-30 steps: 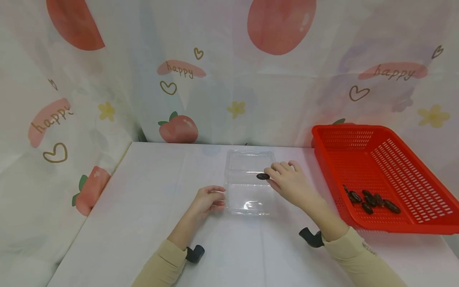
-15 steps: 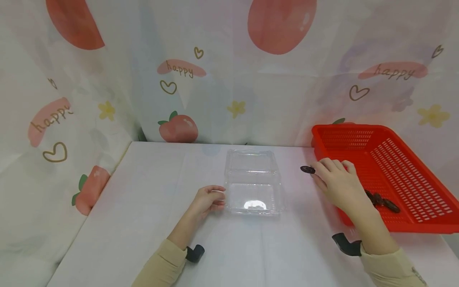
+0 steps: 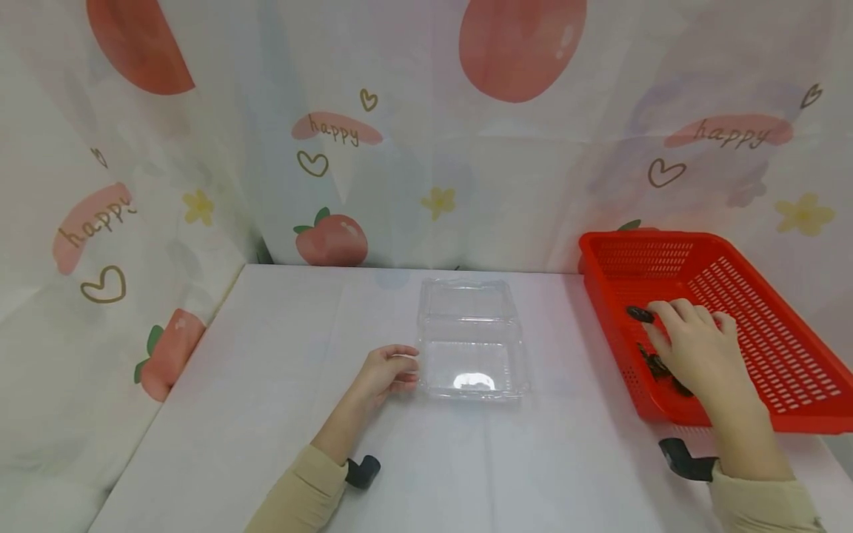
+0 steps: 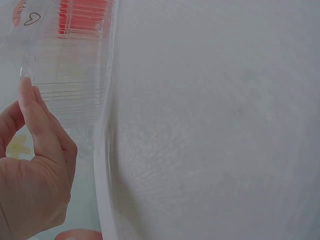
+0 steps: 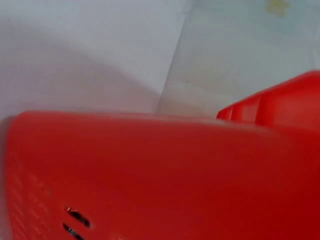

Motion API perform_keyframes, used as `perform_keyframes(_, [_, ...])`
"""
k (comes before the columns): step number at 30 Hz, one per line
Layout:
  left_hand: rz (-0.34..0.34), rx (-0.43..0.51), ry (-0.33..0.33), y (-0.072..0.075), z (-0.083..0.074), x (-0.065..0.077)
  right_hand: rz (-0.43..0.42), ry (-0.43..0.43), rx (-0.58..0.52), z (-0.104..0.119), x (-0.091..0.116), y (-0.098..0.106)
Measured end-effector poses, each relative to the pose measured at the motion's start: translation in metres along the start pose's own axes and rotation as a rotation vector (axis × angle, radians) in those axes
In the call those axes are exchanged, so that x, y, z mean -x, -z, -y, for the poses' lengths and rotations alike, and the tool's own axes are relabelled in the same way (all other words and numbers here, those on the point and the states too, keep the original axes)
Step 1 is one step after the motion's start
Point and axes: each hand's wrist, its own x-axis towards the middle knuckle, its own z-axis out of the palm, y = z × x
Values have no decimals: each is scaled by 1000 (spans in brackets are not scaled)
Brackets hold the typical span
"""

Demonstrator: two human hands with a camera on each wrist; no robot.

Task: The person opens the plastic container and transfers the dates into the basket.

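A clear plastic hinged container (image 3: 473, 366) lies opened out on the white table. My left hand (image 3: 386, 374) stays at its left side; in the left wrist view the fingers (image 4: 37, 115) are fairly straight, tips right at the container's rim. Over the left part of a red plastic basket (image 3: 789, 296), my right hand (image 3: 706, 352) pinches a small dark, glossy oval piece (image 3: 640, 314) between thumb and fingers. Similar dark pieces (image 3: 656, 364) lie in the basket, partly hidden behind that hand. The right wrist view shows mainly the basket's red wall (image 5: 150, 170), not the hand.
The basket stands at the table's right side, its raised rim (image 3: 603, 311) facing the container. A printed cloth backdrop (image 3: 400, 185) rises behind the table (image 3: 286, 333) and along its left. Black wrist mounts (image 3: 363, 471) stick out beside both forearms.
My right hand has carried the dark oval piece rightward from above the clear container, past the basket's rim, to over the basket. My left hand and the container have stayed put.
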Motion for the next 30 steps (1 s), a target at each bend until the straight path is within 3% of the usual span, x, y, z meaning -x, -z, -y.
perform_keyframes(16, [5,14,-6,0,2,-2,130,-54,29,-33,-14,-19])
perform_keyframes(26, [28,19,-53,1,0,3,182,8,71,-44,-23,-32])
perform_keyframes(30, [19,13,-22,-1,-3,4,215,30,103,-46,-28,-36])
